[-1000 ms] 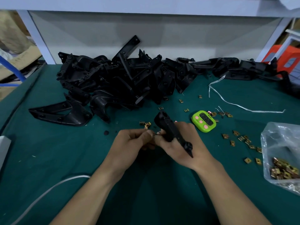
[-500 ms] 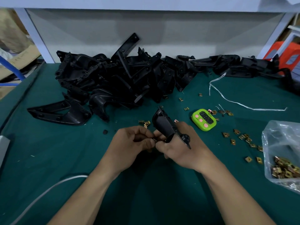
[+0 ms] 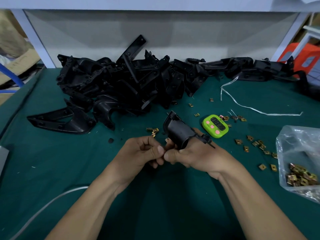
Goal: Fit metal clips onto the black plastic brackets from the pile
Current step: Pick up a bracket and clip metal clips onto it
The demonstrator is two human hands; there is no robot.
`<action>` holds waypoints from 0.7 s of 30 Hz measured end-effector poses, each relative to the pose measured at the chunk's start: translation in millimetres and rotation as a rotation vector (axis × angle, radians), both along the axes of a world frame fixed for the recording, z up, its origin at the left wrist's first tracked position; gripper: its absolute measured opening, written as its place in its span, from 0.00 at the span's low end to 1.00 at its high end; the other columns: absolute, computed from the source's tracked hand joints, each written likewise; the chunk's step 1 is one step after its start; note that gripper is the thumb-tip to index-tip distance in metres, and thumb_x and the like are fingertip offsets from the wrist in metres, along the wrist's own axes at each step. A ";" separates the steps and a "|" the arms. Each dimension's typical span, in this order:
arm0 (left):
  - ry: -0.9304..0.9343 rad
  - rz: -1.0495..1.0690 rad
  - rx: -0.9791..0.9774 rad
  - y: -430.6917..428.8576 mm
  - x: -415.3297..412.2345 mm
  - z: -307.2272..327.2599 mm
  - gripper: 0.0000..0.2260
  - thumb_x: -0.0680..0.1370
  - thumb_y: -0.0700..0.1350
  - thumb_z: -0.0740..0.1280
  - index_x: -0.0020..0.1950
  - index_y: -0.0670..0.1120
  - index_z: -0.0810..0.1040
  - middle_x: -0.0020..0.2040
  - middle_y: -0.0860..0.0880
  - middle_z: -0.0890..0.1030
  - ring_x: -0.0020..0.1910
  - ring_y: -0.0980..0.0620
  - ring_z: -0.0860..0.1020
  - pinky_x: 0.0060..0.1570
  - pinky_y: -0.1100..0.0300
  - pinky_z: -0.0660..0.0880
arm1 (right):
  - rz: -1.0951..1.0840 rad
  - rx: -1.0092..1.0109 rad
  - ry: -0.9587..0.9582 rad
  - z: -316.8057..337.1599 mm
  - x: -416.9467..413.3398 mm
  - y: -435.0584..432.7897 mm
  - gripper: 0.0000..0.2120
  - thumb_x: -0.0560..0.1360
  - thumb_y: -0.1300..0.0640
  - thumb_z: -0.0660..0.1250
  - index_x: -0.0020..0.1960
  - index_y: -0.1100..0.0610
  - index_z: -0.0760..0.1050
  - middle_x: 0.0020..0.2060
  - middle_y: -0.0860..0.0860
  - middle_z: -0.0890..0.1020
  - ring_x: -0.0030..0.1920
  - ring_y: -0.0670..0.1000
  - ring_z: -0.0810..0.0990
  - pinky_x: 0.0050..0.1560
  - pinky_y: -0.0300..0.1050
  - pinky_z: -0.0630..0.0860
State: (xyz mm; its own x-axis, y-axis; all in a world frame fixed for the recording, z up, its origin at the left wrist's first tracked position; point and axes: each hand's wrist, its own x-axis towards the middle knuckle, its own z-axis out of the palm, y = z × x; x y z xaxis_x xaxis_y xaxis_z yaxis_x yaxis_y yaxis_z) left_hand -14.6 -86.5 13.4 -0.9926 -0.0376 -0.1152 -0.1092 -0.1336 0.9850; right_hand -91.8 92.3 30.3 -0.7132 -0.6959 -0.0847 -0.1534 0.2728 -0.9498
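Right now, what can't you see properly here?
Head view only.
Any clip between left hand and right hand: they hide it.
The bracket, lower end: right hand covers it.
The timer, digits: too blurred.
The bag: cut off by the right edge.

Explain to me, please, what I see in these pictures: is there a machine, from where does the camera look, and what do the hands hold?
There is no machine here: a person works with two bare hands. The camera sits on the person's head and looks forward and down at the work. The right hand grips a black bracket. The left hand is curled against the bracket's near end; what it pinches is hidden, probably a clip. On the green table cover lie a pile of black brackets, loose metal clips, a clear bag of clips, a green timer and a white strip.
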 end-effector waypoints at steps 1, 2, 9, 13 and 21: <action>0.000 -0.001 0.021 0.0 0.0 1.0 0.10 0.70 0.47 0.73 0.38 0.41 0.79 0.32 0.44 0.80 0.33 0.53 0.78 0.33 0.64 0.75 | -0.001 -0.019 -0.021 -1.1 -0.7 -0.2 0.12 0.68 0.53 0.77 0.43 0.59 0.79 0.29 0.47 0.79 0.30 0.44 0.74 0.30 0.37 0.70; -0.002 0.000 0.034 -0.2 -0.1 1.7 0.10 0.69 0.47 0.74 0.38 0.41 0.79 0.32 0.44 0.80 0.32 0.53 0.78 0.33 0.65 0.74 | -0.001 -0.036 -0.038 -1.5 -1.3 -0.7 0.13 0.66 0.52 0.78 0.44 0.59 0.79 0.32 0.51 0.80 0.32 0.48 0.75 0.31 0.41 0.71; 0.008 0.015 0.007 -0.2 -0.8 1.7 0.08 0.68 0.47 0.76 0.34 0.45 0.82 0.32 0.43 0.82 0.32 0.53 0.80 0.32 0.64 0.75 | -0.003 -0.072 -0.054 -0.1 -0.3 -4.8 0.10 0.64 0.57 0.76 0.44 0.52 0.81 0.39 0.50 0.85 0.35 0.55 0.79 0.29 0.46 0.74; 0.081 0.141 -0.078 1.5 -2.4 -2.0 0.09 0.68 0.47 0.76 0.35 0.42 0.83 0.32 0.41 0.83 0.32 0.52 0.80 0.31 0.63 0.75 | -0.049 -0.019 0.009 -0.7 0.9 -9.7 0.07 0.67 0.60 0.75 0.44 0.61 0.80 0.37 0.52 0.86 0.29 0.56 0.76 0.27 0.45 0.73; -0.017 0.037 0.042 2.6 -1.8 1.5 0.11 0.70 0.50 0.74 0.34 0.43 0.81 0.31 0.44 0.80 0.32 0.53 0.77 0.33 0.64 0.74 | -0.023 -0.027 -0.067 2.8 1.9 -4.1 0.08 0.67 0.53 0.75 0.40 0.57 0.80 0.33 0.55 0.81 0.34 0.48 0.77 0.29 0.38 0.69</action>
